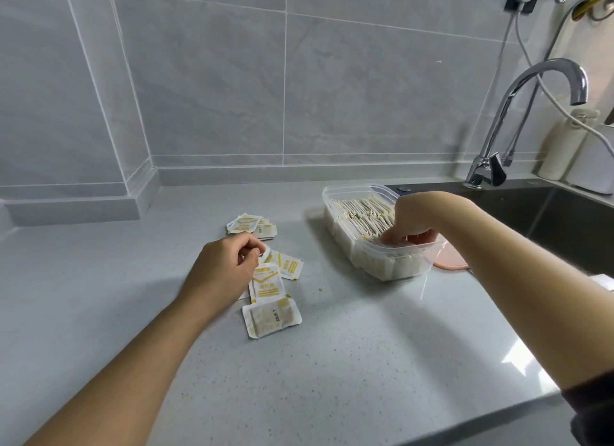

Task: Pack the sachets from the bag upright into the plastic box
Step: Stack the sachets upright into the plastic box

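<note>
A clear plastic box point(342, 193) stands on the grey counter beside the sink, packed with a row of upright white-and-yellow sachets point(360, 214). My right hand point(410, 224) reaches into the box's near end, fingertips pressing down among the sachets there; whether it holds one is hidden. Loose sachets point(270, 287) lie flat on the counter in the middle, with a small pile point(249, 226) further back. My left hand point(226, 266) rests over the loose ones, thumb and fingers pinching the edge of a sachet point(264, 253). No bag is in view.
A pink lid point(452, 259) lies under the box's right side. The dark sink point(564, 219) and chrome tap point(518, 113) are at the right, with white containers point(591, 159) behind. Tiled walls close off the back and left. The counter's front edge runs along the lower right.
</note>
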Demonstrator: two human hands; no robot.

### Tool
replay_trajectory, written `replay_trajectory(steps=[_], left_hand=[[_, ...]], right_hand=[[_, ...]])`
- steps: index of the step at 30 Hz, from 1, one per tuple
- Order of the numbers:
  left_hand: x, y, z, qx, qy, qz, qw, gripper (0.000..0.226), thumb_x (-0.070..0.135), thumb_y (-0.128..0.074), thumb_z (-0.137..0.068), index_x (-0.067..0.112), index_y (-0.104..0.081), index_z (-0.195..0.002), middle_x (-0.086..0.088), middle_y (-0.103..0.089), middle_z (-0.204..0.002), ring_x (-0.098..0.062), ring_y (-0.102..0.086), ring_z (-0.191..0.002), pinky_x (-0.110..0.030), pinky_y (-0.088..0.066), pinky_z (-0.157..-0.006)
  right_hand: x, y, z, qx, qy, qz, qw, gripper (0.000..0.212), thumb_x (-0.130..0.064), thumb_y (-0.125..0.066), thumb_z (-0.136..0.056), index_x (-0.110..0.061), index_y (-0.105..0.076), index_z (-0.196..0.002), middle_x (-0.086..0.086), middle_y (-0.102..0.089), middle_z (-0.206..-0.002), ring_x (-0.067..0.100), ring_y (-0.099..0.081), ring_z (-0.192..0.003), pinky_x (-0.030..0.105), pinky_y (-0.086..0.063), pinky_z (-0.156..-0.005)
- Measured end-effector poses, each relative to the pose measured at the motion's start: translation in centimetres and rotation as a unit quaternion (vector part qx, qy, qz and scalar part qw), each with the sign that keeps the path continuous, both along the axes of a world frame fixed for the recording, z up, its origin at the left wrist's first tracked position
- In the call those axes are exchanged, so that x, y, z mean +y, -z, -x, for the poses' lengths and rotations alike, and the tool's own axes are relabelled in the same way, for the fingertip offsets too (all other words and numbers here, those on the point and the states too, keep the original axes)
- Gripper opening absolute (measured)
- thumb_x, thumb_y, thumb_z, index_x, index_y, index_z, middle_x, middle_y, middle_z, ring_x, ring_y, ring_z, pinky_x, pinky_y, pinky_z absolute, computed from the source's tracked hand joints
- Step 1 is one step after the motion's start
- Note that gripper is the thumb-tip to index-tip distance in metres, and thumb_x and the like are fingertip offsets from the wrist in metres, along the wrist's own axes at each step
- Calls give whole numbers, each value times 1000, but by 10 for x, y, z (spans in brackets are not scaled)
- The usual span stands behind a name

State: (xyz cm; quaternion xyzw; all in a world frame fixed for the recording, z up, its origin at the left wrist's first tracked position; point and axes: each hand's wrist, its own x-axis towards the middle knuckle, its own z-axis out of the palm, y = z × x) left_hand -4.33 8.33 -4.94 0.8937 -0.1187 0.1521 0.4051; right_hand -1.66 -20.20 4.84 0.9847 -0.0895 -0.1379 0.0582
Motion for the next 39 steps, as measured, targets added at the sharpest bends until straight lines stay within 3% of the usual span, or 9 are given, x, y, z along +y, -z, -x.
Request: replay_trajectory(steps=[4, 7, 11, 17, 21, 25, 29, 33, 39], left_hand=[[2, 2, -5, 8, -28, 0, 1000, 19, 12, -56, -88, 26, -68, -84, 7, -66, -72, -15, -61, -70, -31, -47, -68], [7, 5, -11, 4, -56, -9, 998, 18, 11, -55, -87, 24, -68, -83, 11, -65, -75, -13, -59, -71, -29, -45, -68], [15, 8, -18, 8, -104, 4, 995, 18, 13, -55, -86, 24, -69, -81, 9, -67, -77, -11, -61, -73, -30, -47, -69], [23, 19, -26, 35, -168, -15, 985, 15, 23, -52, -83, 25, -66, -76, 7, -66, -72, -20, -62, -76, -35, -53, -72], [22, 21, -30, 40, -178, -23, 983, 14, 27, -51, -83, 25, -62, -74, 8, -65, -70, -20, -61, -74, -36, -53, -71], [22, 20, -29, 42, -187, -31, 981, 14, 29, -51, -85, 23, -61, -76, 7, -65, -72, -20, -60, -75, -36, -53, -70], [21, 16, -25, 39, -176, -86, 980, 13, 29, -49, -85, 24, -60, -81, 5, -64, -78, -23, -60, -77, -35, -52, -69], [16, 8, -20, 43, -151, -147, 977, 13, 36, -49, -85, 25, -56, -85, 5, -61, -91, -22, -58, -85, -34, -49, -72], [22, -9, -7, 174, 2, -266, 948, 107, 93, -37, -52, 37, -25, -142, 3, -36, -144, -19, -28, -135, -39, -33, -106]], right_hand=[[35, 2, -1, -204, -97, -7, 974, 33, -35, -58, -88, -13, -54, -64, 8, -62, -76, 30, -60, -77, 33, -51, -70], [75, 15, -6, -288, -192, -125, 930, 19, -21, -52, -86, -17, -55, -68, 9, -62, -82, 29, -51, -76, 31, -45, -68], [115, 59, -36, -219, -224, -214, 925, 24, -23, -52, -90, -15, -66, -107, 7, -64, -112, 25, -57, -103, 32, -47, -87], [156, 104, -79, -192, -203, -293, 914, 53, -43, -47, -92, -28, -39, -142, 5, -37, -148, 31, -32, -135, 46, -32, -109], [168, 100, -95, -149, -256, -264, 918, 53, -50, -40, -94, -37, -32, -145, -5, -31, -154, 28, -23, -141, 52, -24, -111], [170, 97, -97, -116, -292, -175, 933, 43, -52, -37, -94, -40, -46, -134, -5, -43, -145, 27, -37, -130, 48, -30, -104], [158, 82, -83, -119, -308, -197, 923, 37, -40, -37, -96, -27, -63, -118, 3, -61, -122, 26, -52, -114, 42, -42, -98], [130, 70, -53, -82, -264, -231, 933, 38, -47, -43, -95, -25, -63, -120, -1, -62, -124, 21, -51, -118, 36, -39, -103], [99, 67, -15, 33, -248, -274, 929, 91, -66, -69, -70, -43, -24, -146, -5, -41, -148, 14, -42, -134, 35, -33, -113]])
